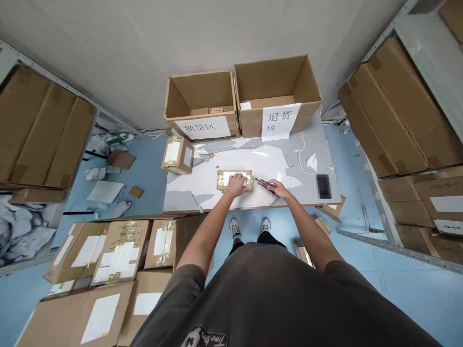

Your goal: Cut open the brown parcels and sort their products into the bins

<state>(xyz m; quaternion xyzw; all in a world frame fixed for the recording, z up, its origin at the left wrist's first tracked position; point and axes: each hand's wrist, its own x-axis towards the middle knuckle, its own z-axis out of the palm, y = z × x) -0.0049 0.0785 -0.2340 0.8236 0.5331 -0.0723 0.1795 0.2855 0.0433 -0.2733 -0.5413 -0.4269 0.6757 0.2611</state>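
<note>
A small flat cardboard parcel (227,179) with a white label and yellowish tape lies on the table (181,200) in front of me. My left hand (237,184) rests on its near right part, fingers curled over it. My right hand (278,188) is closed around a utility knife (264,182) with a red and black handle. The knife's tip points left toward the parcel and stops just short of it.
Another taped parcel (177,155) sits at the table's left end. Two open cartons with paper signs (200,103) (277,94) stand at the back. A dark phone (323,186) and a white cable (302,154) lie to the right. Stacked parcels (108,260) fill the floor at left; shelves with boxes flank both sides.
</note>
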